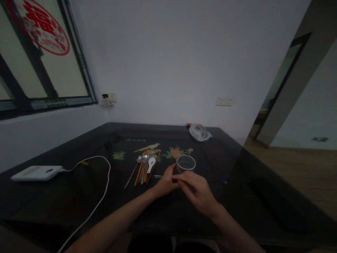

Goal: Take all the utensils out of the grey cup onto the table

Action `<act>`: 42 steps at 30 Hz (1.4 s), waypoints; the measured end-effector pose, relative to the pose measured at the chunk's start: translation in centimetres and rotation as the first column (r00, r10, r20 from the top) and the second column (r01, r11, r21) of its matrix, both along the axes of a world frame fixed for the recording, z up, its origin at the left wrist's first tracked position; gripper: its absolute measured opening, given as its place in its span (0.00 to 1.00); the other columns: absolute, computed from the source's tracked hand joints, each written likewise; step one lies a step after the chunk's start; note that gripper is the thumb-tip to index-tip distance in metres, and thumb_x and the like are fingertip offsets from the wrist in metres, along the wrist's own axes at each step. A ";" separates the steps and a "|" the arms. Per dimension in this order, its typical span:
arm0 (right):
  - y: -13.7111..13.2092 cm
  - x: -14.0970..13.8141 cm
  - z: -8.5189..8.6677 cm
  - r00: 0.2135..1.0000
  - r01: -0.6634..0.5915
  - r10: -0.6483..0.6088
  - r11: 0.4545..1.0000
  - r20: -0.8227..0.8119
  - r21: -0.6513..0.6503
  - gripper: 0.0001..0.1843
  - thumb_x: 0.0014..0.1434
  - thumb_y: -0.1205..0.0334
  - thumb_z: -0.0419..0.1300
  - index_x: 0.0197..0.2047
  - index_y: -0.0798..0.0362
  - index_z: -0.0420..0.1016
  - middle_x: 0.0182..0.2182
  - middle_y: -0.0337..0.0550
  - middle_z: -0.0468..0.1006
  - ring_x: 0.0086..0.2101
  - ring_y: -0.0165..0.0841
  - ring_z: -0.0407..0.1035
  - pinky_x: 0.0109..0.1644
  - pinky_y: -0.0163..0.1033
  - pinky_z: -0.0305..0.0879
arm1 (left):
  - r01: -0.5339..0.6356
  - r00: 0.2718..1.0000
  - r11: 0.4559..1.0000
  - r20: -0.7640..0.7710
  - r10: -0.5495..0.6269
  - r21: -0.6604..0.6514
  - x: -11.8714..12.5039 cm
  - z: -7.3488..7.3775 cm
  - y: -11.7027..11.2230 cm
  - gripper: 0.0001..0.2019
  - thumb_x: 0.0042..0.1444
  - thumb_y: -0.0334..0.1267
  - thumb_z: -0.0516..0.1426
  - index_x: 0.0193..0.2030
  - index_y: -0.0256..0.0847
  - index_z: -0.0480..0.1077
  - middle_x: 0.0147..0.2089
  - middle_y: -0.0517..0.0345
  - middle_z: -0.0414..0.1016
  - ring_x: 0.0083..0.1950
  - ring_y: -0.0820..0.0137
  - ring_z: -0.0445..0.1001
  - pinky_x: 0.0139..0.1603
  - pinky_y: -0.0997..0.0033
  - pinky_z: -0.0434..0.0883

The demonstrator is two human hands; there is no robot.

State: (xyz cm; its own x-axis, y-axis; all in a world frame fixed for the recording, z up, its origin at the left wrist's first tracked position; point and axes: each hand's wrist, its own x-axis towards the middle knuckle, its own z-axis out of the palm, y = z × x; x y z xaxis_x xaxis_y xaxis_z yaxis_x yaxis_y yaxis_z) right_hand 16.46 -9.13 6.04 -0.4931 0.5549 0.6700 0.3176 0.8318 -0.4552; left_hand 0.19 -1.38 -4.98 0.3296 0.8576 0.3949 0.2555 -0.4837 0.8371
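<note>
My left hand [165, 183] and my right hand [198, 191] meet over the dark table [79, 196], fingertips together in a pinch on something small and dark that I cannot make out. A clear plastic cup [186, 163] stands just beyond the fingers, apart from them. To the left of my left hand lies a bundle of chopsticks [140, 172] with two metal spoons [142, 160] and a white spoon [151, 164] on top.
A white box [37, 173] with a white cable [104, 182] lies at the left of the table. A crumpled clear bag [200, 133] sits at the far edge by the wall. A window is at the left and a doorway at the right.
</note>
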 end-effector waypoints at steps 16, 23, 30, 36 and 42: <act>5.5 6.7 -5.5 0.872 0.198 -0.399 0.817 -0.282 -0.542 0.19 0.57 0.48 0.55 0.37 0.57 0.74 0.23 0.40 0.70 0.23 0.29 0.65 0.26 0.33 0.60 | -0.129 0.988 0.988 0.069 0.135 -0.087 3.1 2.1 -0.1 0.36 0.37 0.36 0.68 0.55 0.36 0.61 0.55 0.44 0.68 0.57 0.59 0.66 0.59 0.57 0.60; 6.1 7.0 -6.2 0.860 0.228 -0.437 0.791 -0.263 -0.568 0.22 0.56 0.45 0.54 0.37 0.57 0.74 0.23 0.41 0.71 0.22 0.30 0.65 0.24 0.34 0.60 | -0.217 0.972 0.976 0.094 0.215 0.002 2.2 5.2 -1.5 0.35 0.39 0.40 0.67 0.55 0.38 0.61 0.55 0.47 0.68 0.58 0.60 0.66 0.60 0.58 0.60; 5.8 6.2 -6.3 0.904 0.259 -0.399 0.794 -0.151 -0.550 0.20 0.54 0.47 0.55 0.36 0.56 0.74 0.24 0.41 0.72 0.23 0.31 0.67 0.26 0.35 0.63 | -0.464 0.862 0.886 0.244 0.444 0.027 -6.0 8.3 0.4 0.32 0.42 0.42 0.65 0.54 0.40 0.61 0.52 0.48 0.70 0.55 0.60 0.69 0.57 0.57 0.64; 5.6 5.9 -6.5 0.922 0.289 -0.380 0.809 -0.080 -0.511 0.18 0.55 0.49 0.54 0.35 0.54 0.75 0.24 0.41 0.74 0.24 0.32 0.68 0.27 0.35 0.63 | -0.684 0.694 0.729 0.297 0.656 -0.013 -16.1 6.2 2.5 0.31 0.41 0.43 0.65 0.51 0.37 0.61 0.51 0.46 0.71 0.50 0.60 0.73 0.53 0.57 0.68; 5.8 5.8 -7.1 0.938 0.305 -0.347 0.817 0.005 -0.490 0.16 0.56 0.51 0.53 0.35 0.54 0.74 0.25 0.41 0.75 0.26 0.32 0.69 0.29 0.35 0.63 | -0.722 0.689 0.691 0.070 0.721 -0.012 -21.5 2.3 1.4 0.33 0.40 0.44 0.65 0.53 0.37 0.61 0.52 0.44 0.71 0.52 0.59 0.72 0.54 0.56 0.68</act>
